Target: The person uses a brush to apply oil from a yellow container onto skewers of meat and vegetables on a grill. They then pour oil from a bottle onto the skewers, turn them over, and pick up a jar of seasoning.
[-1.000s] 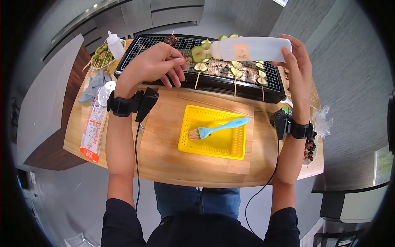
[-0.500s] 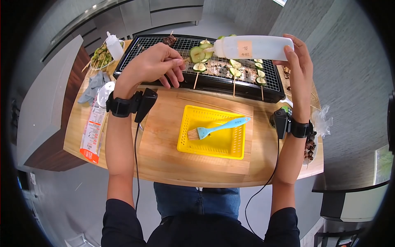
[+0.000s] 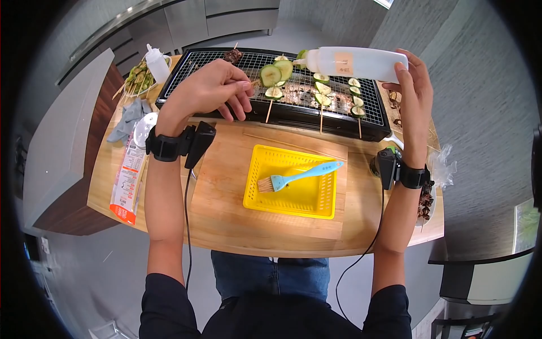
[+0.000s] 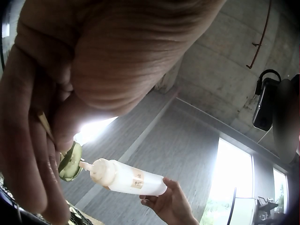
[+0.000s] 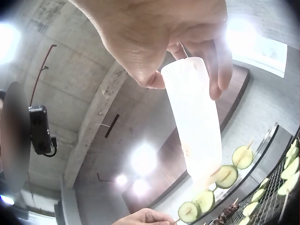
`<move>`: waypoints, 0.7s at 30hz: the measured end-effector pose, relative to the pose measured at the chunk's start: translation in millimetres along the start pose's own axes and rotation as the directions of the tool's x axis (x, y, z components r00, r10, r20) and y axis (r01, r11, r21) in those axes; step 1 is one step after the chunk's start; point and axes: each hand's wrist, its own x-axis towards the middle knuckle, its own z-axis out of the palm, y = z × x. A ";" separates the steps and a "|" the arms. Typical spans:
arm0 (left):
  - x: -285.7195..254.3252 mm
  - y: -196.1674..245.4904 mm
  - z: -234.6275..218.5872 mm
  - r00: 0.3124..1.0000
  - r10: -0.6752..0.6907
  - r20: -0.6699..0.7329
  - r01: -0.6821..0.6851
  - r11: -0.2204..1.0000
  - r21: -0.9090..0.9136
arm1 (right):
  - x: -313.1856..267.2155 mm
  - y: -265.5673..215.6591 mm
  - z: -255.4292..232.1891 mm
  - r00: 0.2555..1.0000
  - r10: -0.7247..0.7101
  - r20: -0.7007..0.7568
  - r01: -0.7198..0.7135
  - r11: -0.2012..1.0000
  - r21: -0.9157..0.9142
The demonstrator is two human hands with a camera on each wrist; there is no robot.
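My left hand (image 3: 217,87) is over the left part of the grill and pinches the end of a zucchini skewer. In the left wrist view its bare stick (image 4: 45,125) shows between thumb and fingers. Green-rimmed round slices (image 3: 270,75) are threaded along it, held up above the mesh; the right wrist view shows several in a row (image 5: 227,176). My right hand (image 3: 416,96) grips the base of a white squeeze bottle (image 3: 370,64) with a paper label. The bottle lies nearly level, its nozzle pointing left at the farther slices.
More zucchini skewers (image 3: 322,89) and a dark meat skewer (image 3: 232,55) lie on the black grill (image 3: 367,131). In front, a yellow basket (image 3: 250,186) holds a blue brush (image 3: 307,172). A second squeeze bottle (image 3: 157,64) and a plate of green skewers (image 3: 138,79) stand back left.
My right hand has moved the bottle to the right and slightly away, so its nozzle has passed from the nearer slices to the farther ones. The left hand has stayed nearly still.
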 end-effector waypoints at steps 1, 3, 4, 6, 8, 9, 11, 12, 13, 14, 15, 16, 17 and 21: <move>0.1 -0.2 -0.1 1.000 -0.002 -0.001 0.002 1.000 -0.004 | 0.6 0.7 -0.7 1.000 -0.004 -0.005 0.004 1.000 -0.007; -0.1 0.9 0.0 1.000 -0.004 -0.001 0.004 1.000 0.000 | 1.2 1.0 -0.9 1.000 -0.008 -0.009 0.008 1.000 -0.014; -0.3 1.4 0.0 1.000 -0.008 -0.001 0.008 1.000 0.003 | 1.3 0.9 -0.8 1.000 -0.003 -0.021 0.003 1.000 -0.009; -0.5 2.0 0.0 1.000 -0.011 -0.002 0.011 1.000 0.009 | 1.8 0.9 -1.3 0.999 0.001 -0.033 -0.002 1.000 -0.005; -0.5 1.9 0.0 1.000 -0.016 -0.003 0.016 1.000 0.015 | 2.9 1.6 -3.9 0.999 0.020 -0.044 -0.022 0.999 -0.035; -0.5 1.6 -0.3 1.000 -0.005 -0.004 0.005 1.000 0.021 | 3.2 2.0 -4.7 0.999 0.021 -0.044 -0.023 0.999 -0.035; -0.5 1.4 -0.2 1.000 0.005 -0.004 -0.005 1.000 0.026 | 3.6 2.7 -5.7 0.998 0.011 -0.060 -0.014 0.999 -0.039; -0.3 1.4 0.0 1.000 -0.004 -0.008 0.004 1.000 0.017 | 3.6 2.7 -5.9 0.998 0.011 -0.061 -0.014 0.999 -0.039; -0.2 1.4 0.1 1.000 -0.013 -0.011 0.013 1.000 0.008 | 3.7 2.7 -6.2 0.998 0.009 -0.067 -0.012 0.998 -0.055; 0.0 1.3 0.1 1.000 -0.013 -0.011 0.013 1.000 0.008 | 3.8 2.7 -6.5 0.997 0.006 -0.074 -0.011 0.997 -0.071; 0.2 1.2 -0.1 1.000 -0.015 -0.008 0.015 1.000 0.008 | 3.9 3.3 -6.8 0.997 0.006 -0.074 -0.011 0.997 -0.071; 0.2 1.1 -0.2 1.000 -0.017 -0.005 0.017 1.000 0.008 | 4.0 4.3 -7.1 0.997 0.008 -0.081 -0.014 0.997 -0.080; 0.2 1.1 -0.3 1.000 -0.017 -0.005 0.017 1.000 0.008 | 4.2 5.2 -7.4 0.996 0.009 -0.088 -0.017 0.996 -0.089; -0.2 1.4 0.1 1.000 -0.011 -0.001 0.011 1.000 0.004 | 5.1 6.4 -9.0 0.994 0.010 -0.106 -0.022 0.994 -0.109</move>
